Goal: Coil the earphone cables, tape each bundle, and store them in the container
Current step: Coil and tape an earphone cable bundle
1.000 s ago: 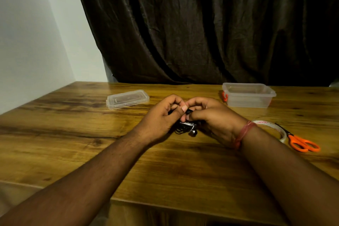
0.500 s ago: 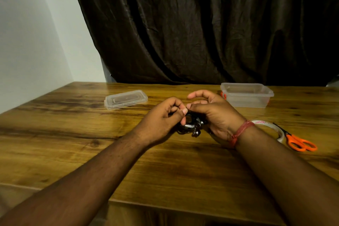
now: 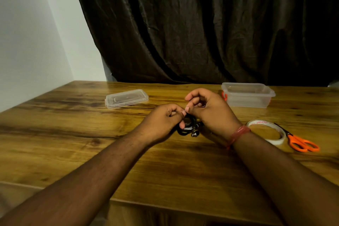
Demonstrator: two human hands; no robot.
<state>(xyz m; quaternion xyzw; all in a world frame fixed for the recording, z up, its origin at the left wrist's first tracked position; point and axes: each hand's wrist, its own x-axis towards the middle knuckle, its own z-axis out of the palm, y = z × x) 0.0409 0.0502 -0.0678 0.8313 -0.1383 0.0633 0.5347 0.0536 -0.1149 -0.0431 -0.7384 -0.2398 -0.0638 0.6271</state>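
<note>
A: Status?

B: I've got the black earphone bundle [image 3: 188, 127] pinched in my left hand [image 3: 161, 124], just above the wooden table [image 3: 73, 134]. Coil looks tight, metal earbud tips hang at the bottom. Left grip is there to stop it springing open, I'd guess.

A: Right hand?

B: Right hand [image 3: 211, 112] sits beside the coil, fingers curled. Can't tell if it's gripping cable or a strip of tape.

A: Tape within reach?

B: Yes. Clear tape roll [image 3: 266, 132] by my right wrist, orange-handled scissors [image 3: 300, 143] touching it. Clear plastic container [image 3: 247, 95] open behind, its flat lid [image 3: 126, 98] well to the left.
</note>
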